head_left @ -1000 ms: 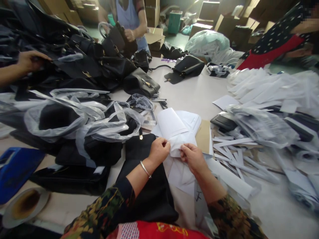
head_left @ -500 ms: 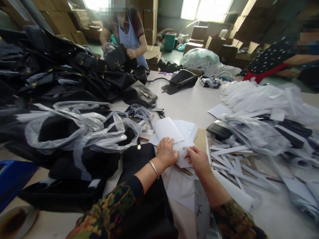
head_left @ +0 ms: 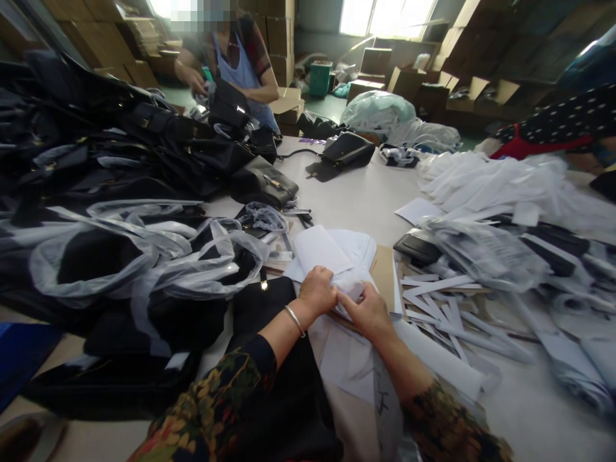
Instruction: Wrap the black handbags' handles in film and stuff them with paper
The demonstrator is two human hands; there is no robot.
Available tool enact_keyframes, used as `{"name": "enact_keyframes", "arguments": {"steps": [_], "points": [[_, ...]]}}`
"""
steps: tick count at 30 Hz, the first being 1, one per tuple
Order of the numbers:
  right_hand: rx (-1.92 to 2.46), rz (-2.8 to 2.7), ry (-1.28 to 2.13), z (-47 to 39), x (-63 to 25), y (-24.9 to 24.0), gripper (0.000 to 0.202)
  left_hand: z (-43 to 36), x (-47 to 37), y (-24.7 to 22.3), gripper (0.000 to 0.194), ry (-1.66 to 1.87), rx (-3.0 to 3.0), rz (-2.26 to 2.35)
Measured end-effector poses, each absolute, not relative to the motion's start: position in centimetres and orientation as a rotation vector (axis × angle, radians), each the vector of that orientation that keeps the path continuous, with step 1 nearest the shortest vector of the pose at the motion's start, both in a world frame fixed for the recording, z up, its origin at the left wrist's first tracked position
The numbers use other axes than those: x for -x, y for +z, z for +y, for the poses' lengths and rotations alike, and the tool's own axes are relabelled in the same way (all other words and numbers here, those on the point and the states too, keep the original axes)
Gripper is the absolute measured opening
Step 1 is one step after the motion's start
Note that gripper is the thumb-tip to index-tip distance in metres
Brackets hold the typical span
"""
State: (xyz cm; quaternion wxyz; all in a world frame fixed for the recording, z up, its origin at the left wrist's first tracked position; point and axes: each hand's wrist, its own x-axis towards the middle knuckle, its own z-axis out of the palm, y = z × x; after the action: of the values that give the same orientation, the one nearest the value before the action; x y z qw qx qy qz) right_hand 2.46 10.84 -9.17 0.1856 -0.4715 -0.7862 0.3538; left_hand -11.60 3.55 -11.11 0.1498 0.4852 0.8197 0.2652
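Both my hands meet over a stack of white paper sheets [head_left: 321, 247] on the table. My left hand [head_left: 317, 292], with a silver bangle at the wrist, is closed at the near edge of the stack. My right hand [head_left: 369, 311] pinches a thin, whitish translucent sheet [head_left: 349, 283], its thumb close to the left fingers. The left fingers seem to hold the same sheet, though their tips are partly hidden. Brown card [head_left: 385, 276] lies under the papers on the right. A black bag [head_left: 283, 359] lies flat below my left forearm.
Black bags [head_left: 183, 141] are heaped at the left, some with clear plastic wrap [head_left: 202, 256]. Paper strips [head_left: 440, 308] and plastic-wrapped items [head_left: 486, 253] lie at the right, with white sheets [head_left: 510, 183] piled behind. One co-worker [head_left: 240, 64] handles a bag across the table; another [head_left: 568, 122] leans in at far right.
My right hand has moved left with the thin sheet, folding or gathering it toward my left hand. The co-worker across has shifted a hand outward from the bag.
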Motion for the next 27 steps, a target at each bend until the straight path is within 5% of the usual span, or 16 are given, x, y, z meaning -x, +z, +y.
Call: {"name": "enact_keyframes", "arguments": {"steps": [18,24,27], "points": [[1.022,-2.227,0.507,13.3,-3.2,-7.3,0.032,3.1,14.2,-12.5,0.046,1.053,-0.619,2.481],[1.074,-2.113,0.482,13.9,-3.0,-6.8,0.033,2.5,10.6,-7.8,0.048,1.508,-1.377,2.367],[1.14,-2.087,0.558,14.4,-3.0,-6.4,0.033,2.3,9.3,-7.9,0.052,1.383,-1.906,2.135]]}}
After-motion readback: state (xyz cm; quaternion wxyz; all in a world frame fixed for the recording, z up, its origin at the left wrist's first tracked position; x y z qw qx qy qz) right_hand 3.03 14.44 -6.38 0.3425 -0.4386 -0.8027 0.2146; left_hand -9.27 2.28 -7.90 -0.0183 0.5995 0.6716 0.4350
